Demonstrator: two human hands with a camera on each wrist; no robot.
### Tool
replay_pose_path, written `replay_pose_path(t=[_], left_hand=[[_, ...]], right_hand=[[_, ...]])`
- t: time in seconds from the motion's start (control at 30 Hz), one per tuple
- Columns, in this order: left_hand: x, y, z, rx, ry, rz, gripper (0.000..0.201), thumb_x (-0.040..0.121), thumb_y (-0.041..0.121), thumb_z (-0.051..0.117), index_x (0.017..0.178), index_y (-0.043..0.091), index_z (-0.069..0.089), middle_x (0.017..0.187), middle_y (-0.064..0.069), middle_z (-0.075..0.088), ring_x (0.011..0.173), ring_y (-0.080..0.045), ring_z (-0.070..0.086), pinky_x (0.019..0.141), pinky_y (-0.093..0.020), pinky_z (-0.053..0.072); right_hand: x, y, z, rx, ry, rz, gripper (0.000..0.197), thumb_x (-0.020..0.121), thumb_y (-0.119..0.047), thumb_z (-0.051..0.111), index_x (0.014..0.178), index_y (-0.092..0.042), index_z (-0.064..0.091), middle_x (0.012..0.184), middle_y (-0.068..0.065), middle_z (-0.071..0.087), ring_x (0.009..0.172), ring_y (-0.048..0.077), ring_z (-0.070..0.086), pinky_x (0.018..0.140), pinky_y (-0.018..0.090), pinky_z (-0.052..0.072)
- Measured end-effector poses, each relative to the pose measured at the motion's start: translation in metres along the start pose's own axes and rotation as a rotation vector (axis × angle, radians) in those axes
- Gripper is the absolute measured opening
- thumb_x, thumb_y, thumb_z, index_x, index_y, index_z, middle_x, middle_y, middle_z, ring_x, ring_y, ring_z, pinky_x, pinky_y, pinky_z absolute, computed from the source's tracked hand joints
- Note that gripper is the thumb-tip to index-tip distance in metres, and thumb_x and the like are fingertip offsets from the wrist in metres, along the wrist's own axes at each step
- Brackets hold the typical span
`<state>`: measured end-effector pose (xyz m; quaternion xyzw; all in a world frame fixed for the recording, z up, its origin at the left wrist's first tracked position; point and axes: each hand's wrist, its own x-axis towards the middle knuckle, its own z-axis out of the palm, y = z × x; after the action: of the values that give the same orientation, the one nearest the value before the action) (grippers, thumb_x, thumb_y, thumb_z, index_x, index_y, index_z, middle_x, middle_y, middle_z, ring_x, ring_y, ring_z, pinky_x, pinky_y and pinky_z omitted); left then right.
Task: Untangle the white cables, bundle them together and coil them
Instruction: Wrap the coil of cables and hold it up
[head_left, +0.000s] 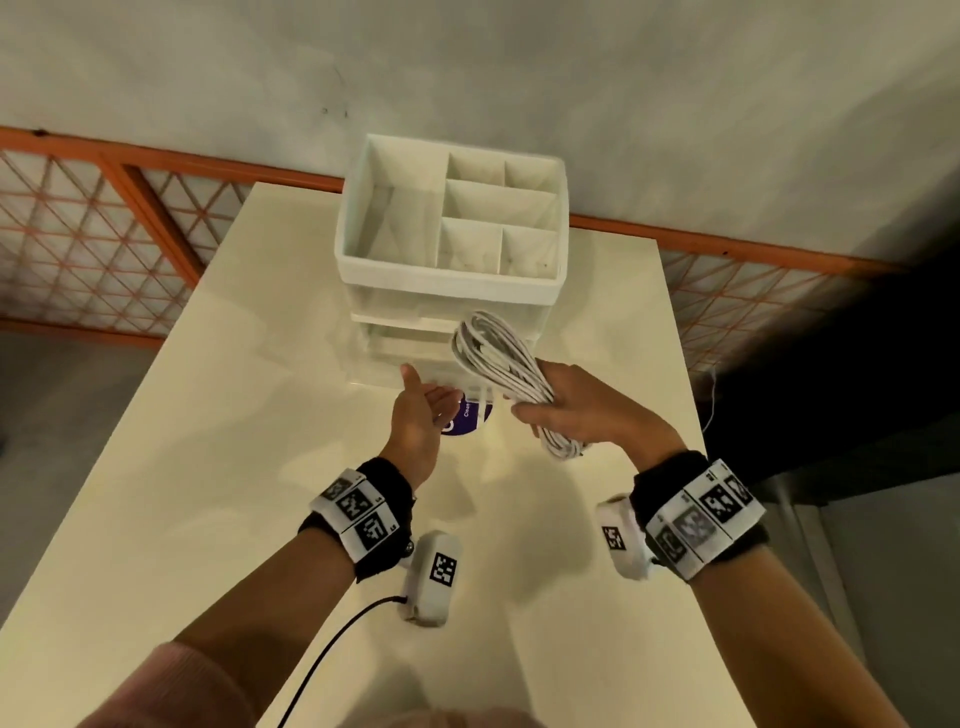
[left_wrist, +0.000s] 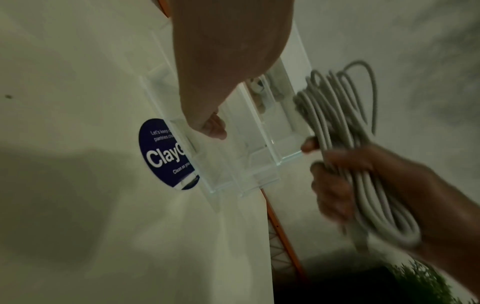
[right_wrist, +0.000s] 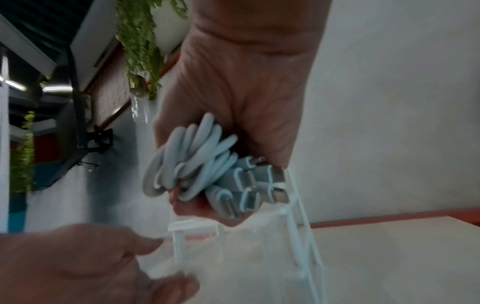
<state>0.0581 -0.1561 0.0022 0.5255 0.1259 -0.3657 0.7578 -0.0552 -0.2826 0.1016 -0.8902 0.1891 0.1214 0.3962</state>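
Observation:
A coil of white cables (head_left: 493, 358) is gripped in my right hand (head_left: 540, 410), held just in front of the organizer's lower drawers. The loops (left_wrist: 337, 127) stick up past the fingers, and several plug ends (right_wrist: 249, 185) bunch below the palm of my right hand (right_wrist: 246, 92). My left hand (head_left: 431, 405) sits left of the coil, at the front of a clear drawer (left_wrist: 246, 160) that stands pulled out. Its fingertips (left_wrist: 213, 125) curl over the drawer's edge, and finger and thumb seem to pinch the clear wall (right_wrist: 179, 257).
A white organizer (head_left: 447, 283) with open top compartments stands at the far middle of the cream table (head_left: 234, 441). A round purple sticker (head_left: 467, 421) lies on the table beneath the drawer. An orange lattice railing (head_left: 78, 234) runs behind, and the table's right edge borders a dark area.

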Motion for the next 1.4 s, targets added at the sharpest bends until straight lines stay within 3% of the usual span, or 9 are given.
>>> replay_pose_path(t=[0.17, 0.37, 0.57, 0.67, 0.93, 1.13, 1.23, 1.3, 1.4], left_hand=[[-0.017, -0.014, -0.011, -0.004, 0.022, 0.028, 0.053, 0.101, 0.045, 0.020, 0.083, 0.009, 0.055, 0.077, -0.009, 0.058, 0.070, -0.016, 0.055, 0.071, -0.023, 0.048], [-0.022, -0.014, -0.018, -0.042, 0.003, -0.010, 0.053, 0.101, 0.043, 0.020, 0.086, 0.005, 0.054, 0.079, -0.011, 0.059, 0.075, -0.018, 0.059, 0.067, -0.020, 0.054], [-0.027, -0.010, -0.019, -0.067, -0.022, -0.020, 0.051, 0.102, 0.039, 0.020, 0.086, 0.006, 0.055, 0.078, -0.011, 0.058, 0.073, -0.017, 0.058, 0.057, -0.014, 0.055], [-0.027, -0.009, -0.018, -0.061, -0.018, -0.015, 0.051, 0.102, 0.039, 0.019, 0.086, 0.007, 0.056, 0.078, -0.011, 0.058, 0.073, -0.017, 0.058, 0.058, -0.015, 0.054], [-0.028, -0.007, -0.017, -0.035, -0.023, -0.028, 0.051, 0.102, 0.039, 0.018, 0.088, 0.006, 0.054, 0.082, -0.011, 0.061, 0.075, -0.017, 0.060, 0.058, -0.014, 0.055], [-0.029, -0.006, -0.019, -0.004, -0.048, -0.039, 0.052, 0.101, 0.041, 0.018, 0.092, 0.004, 0.054, 0.087, -0.012, 0.061, 0.079, -0.017, 0.062, 0.064, -0.016, 0.055], [-0.030, -0.005, -0.019, -0.009, -0.069, -0.019, 0.051, 0.102, 0.038, 0.016, 0.089, 0.007, 0.055, 0.087, -0.011, 0.062, 0.079, -0.017, 0.062, 0.067, -0.015, 0.055], [-0.031, -0.004, -0.018, -0.009, -0.079, -0.003, 0.052, 0.102, 0.037, 0.016, 0.087, 0.008, 0.055, 0.087, -0.011, 0.062, 0.079, -0.017, 0.062, 0.067, -0.015, 0.056], [-0.031, -0.005, -0.018, 0.001, -0.086, 0.001, 0.053, 0.102, 0.038, 0.016, 0.089, 0.006, 0.055, 0.089, -0.013, 0.063, 0.080, -0.018, 0.063, 0.067, -0.016, 0.056]], right_hand=[[0.052, -0.029, -0.005, -0.218, -0.068, -0.097, 0.042, 0.082, -0.022, 0.062, 0.123, -0.017, 0.054, 0.105, 0.006, 0.065, 0.089, 0.022, 0.063, 0.081, 0.034, 0.053], [0.099, -0.031, 0.016, -0.441, -0.251, -0.034, 0.031, 0.083, -0.029, 0.061, 0.111, -0.016, 0.060, 0.100, 0.006, 0.066, 0.085, 0.021, 0.060, 0.074, 0.029, 0.046], [0.113, -0.014, 0.024, -0.237, -0.284, 0.140, 0.029, 0.078, -0.024, 0.063, 0.098, -0.004, 0.068, 0.099, 0.017, 0.070, 0.082, 0.024, 0.060, 0.080, 0.038, 0.050], [0.116, -0.011, 0.027, -0.190, -0.254, 0.219, 0.034, 0.072, -0.030, 0.065, 0.097, -0.008, 0.070, 0.104, 0.017, 0.071, 0.088, 0.027, 0.065, 0.088, 0.041, 0.052], [0.118, -0.010, 0.041, -0.356, -0.087, 0.211, 0.029, 0.084, -0.026, 0.059, 0.107, -0.010, 0.062, 0.093, 0.006, 0.060, 0.088, 0.026, 0.058, 0.072, 0.028, 0.042], [0.124, -0.004, 0.054, -0.088, 0.179, 0.292, 0.029, 0.085, -0.018, 0.055, 0.108, 0.000, 0.061, 0.105, 0.020, 0.065, 0.099, 0.034, 0.062, 0.070, 0.028, 0.043], [0.128, -0.005, 0.061, -0.008, 0.195, 0.353, 0.040, 0.083, -0.021, 0.056, 0.118, -0.001, 0.058, 0.117, 0.019, 0.063, 0.108, 0.034, 0.060, 0.076, 0.030, 0.047], [0.131, -0.005, 0.064, -0.035, 0.211, 0.394, 0.047, 0.083, -0.026, 0.055, 0.123, -0.002, 0.054, 0.127, 0.019, 0.056, 0.117, 0.035, 0.053, 0.089, 0.034, 0.047], [0.130, 0.002, 0.069, -0.220, 0.226, 0.396, 0.066, 0.088, -0.043, 0.051, 0.140, -0.004, 0.037, 0.151, 0.021, 0.030, 0.140, 0.039, 0.024, 0.117, 0.046, 0.020]])
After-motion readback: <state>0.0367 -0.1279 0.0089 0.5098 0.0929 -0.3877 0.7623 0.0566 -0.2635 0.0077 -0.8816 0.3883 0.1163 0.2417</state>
